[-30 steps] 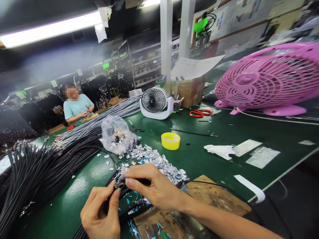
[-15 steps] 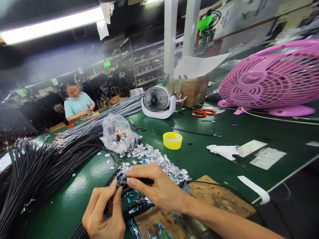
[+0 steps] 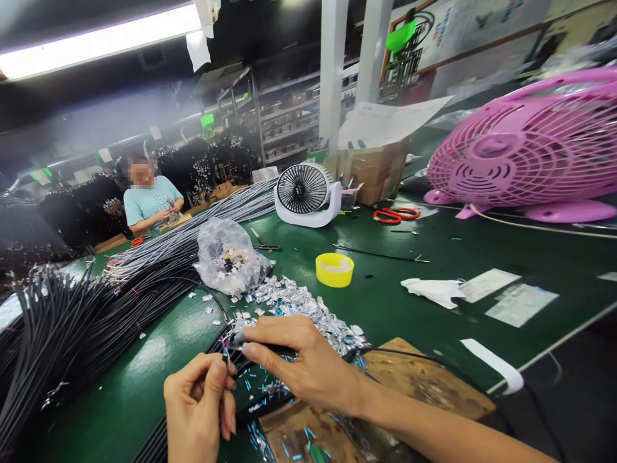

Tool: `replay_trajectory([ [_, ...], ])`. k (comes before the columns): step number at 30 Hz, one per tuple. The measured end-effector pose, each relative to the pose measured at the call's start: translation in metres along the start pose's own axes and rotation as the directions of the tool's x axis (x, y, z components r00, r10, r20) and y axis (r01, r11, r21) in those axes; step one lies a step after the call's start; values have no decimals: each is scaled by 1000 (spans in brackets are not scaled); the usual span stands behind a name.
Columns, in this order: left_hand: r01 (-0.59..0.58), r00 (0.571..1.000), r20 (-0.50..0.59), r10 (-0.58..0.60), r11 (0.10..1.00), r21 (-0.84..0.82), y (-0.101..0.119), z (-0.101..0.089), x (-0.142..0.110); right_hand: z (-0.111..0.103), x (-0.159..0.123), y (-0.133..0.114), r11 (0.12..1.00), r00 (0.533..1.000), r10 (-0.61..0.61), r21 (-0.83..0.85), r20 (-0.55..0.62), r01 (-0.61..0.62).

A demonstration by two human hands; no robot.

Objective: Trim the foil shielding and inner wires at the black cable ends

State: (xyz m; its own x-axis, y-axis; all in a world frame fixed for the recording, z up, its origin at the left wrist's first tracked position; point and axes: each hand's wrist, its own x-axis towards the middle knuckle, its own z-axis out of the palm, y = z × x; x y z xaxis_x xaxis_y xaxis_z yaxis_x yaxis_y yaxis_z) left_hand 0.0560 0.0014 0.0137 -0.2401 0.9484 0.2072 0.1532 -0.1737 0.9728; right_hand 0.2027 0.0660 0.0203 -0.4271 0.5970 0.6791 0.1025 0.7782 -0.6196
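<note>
My right hand is closed on the end of a black cable, gripping it between thumb and fingers just behind its stripped, coloured wire tips. My left hand is pinched shut right at those wire tips, its thumb and forefinger pressed together on something too small to name. Both hands hover over the green table near its front edge. A heap of silver foil scraps lies just beyond them, and a worn wooden board lies under my right wrist.
A thick bundle of black and grey cables fills the left. Also on the table are a clear bag of small parts, a yellow cup, a small white fan, red scissors and a pink fan. Another person works far left.
My left hand has turned and dropped slightly, its fingers curling tighter at the wire tips. My right hand keeps its grip on the cable. The view has shifted a little.
</note>
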Motion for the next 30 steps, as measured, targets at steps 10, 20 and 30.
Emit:
replay_trajectory([
  [10,129,986,118,-115,984,-120,5,-6,3,-5,7,-3,946,984,179,270,22,-178],
  [20,61,996,68,-56,996,-70,-1,4,0,-1,3,1,963,985,172,211,-1,-168],
  [30,64,990,125,-57,996,-55,3,3,0,-1,3,0,983,992,-123,138,10,121],
])
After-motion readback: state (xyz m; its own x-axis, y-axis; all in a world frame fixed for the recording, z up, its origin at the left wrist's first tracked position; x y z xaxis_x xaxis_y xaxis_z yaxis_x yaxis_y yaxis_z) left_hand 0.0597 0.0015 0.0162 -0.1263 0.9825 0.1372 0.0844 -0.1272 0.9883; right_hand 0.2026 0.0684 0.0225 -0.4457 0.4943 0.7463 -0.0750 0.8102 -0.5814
